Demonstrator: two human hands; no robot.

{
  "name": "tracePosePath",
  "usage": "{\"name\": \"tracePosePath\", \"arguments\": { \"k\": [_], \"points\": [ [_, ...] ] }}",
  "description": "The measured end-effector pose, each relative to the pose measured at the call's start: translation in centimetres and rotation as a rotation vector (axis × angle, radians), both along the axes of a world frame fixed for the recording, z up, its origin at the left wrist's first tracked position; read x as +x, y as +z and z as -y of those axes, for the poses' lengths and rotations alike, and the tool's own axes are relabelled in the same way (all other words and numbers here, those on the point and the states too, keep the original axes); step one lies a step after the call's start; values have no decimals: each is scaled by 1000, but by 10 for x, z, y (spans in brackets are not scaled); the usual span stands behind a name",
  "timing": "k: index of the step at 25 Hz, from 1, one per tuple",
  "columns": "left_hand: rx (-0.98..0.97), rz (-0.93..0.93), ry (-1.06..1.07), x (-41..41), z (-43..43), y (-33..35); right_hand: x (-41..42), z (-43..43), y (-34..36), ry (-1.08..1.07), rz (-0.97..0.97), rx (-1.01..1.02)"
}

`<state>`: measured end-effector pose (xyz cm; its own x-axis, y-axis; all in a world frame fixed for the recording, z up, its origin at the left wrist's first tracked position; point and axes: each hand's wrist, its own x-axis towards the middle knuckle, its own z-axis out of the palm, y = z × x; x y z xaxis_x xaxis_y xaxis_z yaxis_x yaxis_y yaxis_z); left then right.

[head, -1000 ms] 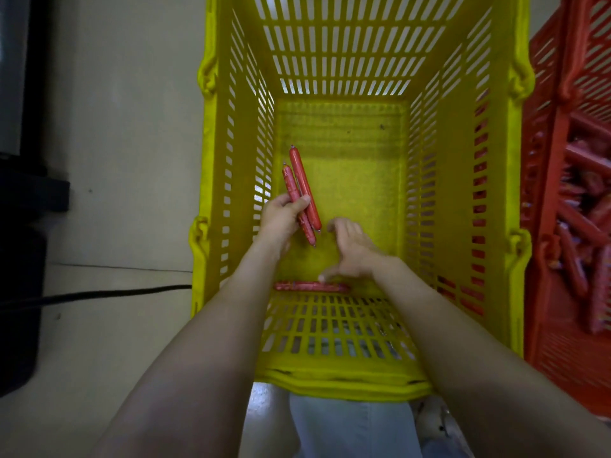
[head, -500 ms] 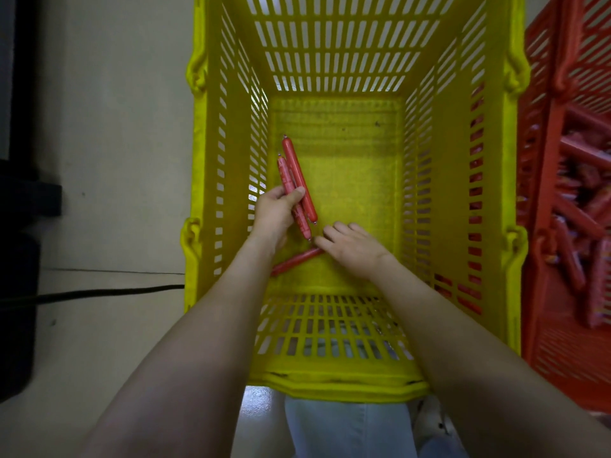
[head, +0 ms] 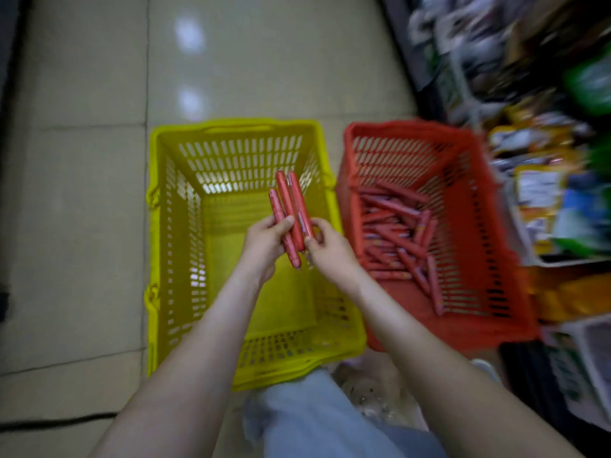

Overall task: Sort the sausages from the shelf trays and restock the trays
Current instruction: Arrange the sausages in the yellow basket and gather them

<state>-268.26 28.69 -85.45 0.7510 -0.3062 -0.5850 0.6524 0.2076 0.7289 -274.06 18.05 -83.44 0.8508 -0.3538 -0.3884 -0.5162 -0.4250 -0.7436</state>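
Holding three sausages (head: 287, 203) up over the yellow basket (head: 238, 160), the person is working with both hands at once. The left hand (head: 264, 241) is wrapping its fingers round the lower part of the bundle with the thumb pressing across the front. The right hand (head: 330, 256) is pinching the rightmost one from the side, thumb and fingertips closing on it. The far ends are fanning out a bit and pointing away toward the far wall of the basket.

Handling-wise, I'm guessing these are light and fairly stiff, since they're standing out straight from the grip with no droop. The casing looks like smooth, slick plastic, so they're probably wanting to slide past each other lengthwise. One is already sticking out lower than the rest. I'd be taking hold around the middle of the bundle rather than at the tips, and squeezing gently, because the filling is likely soft enough to dent.

Just to the right, the red basket (head: 403, 153) is holding a pile of sausages (head: 393, 233) lying every which way. Further right the shelf (head: 542, 180) is blurring out, so I can't tell what's on it beyond bright packets.
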Motion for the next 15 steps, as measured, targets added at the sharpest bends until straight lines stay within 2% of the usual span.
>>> {"name": "tracePosePath", "arguments": {
  "k": [5,9,12,15],
  "points": [
    [-197,204,-348,-75,55,161,-108,48,166,-198,207,44],
    [-318,340,-604,-168,69,263,-224,47,265,-372,407,156],
    [-320,398,-792,-240,80,309,-306,46,304,-464,484,134],
    [-267,405,-1001,-315,104,325,-392,47,319,-636,448,96]
  ]
}}
